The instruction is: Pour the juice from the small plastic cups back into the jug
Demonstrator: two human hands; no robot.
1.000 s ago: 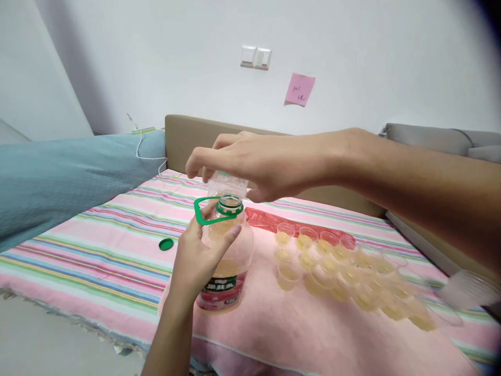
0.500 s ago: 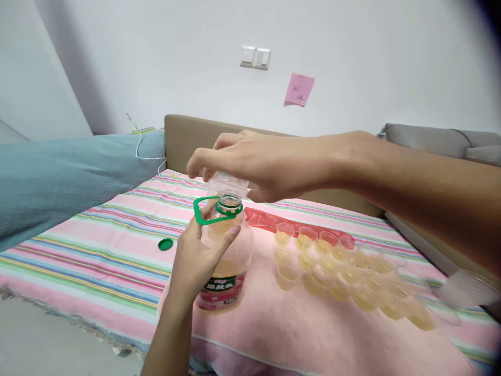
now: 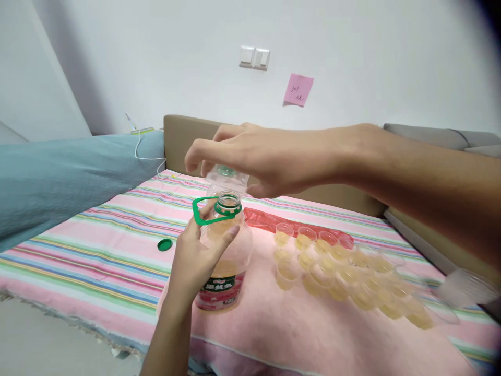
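A large clear juice bottle (image 3: 233,254) with a red and green label stands uncapped on the pink cloth, its green carrying ring around the neck. My left hand (image 3: 198,256) is wrapped around its upper part from the left, thumb in front. Above the bottle mouth, my right hand (image 3: 238,154) reaches in from the right, fingers curled over a clear plastic cup (image 3: 226,179). The cup appears upside down, overlapping the area just behind and above the mouth; whether it touches the bottle I cannot tell. The green cap (image 3: 165,245) lies on the striped sheet to the left.
Several clear cups of yellow juice (image 3: 336,282) stand in rows at the right. Beyond them lies a red plastic bag (image 3: 262,220); a stack of cups (image 3: 465,287) lies at the far right. A brown headboard (image 3: 188,141) and blue bedding (image 3: 78,177) border the striped sheet (image 3: 97,245).
My right hand and the cup have risen slightly above the bottle mouth. My left hand keeps its hold on the bottle.
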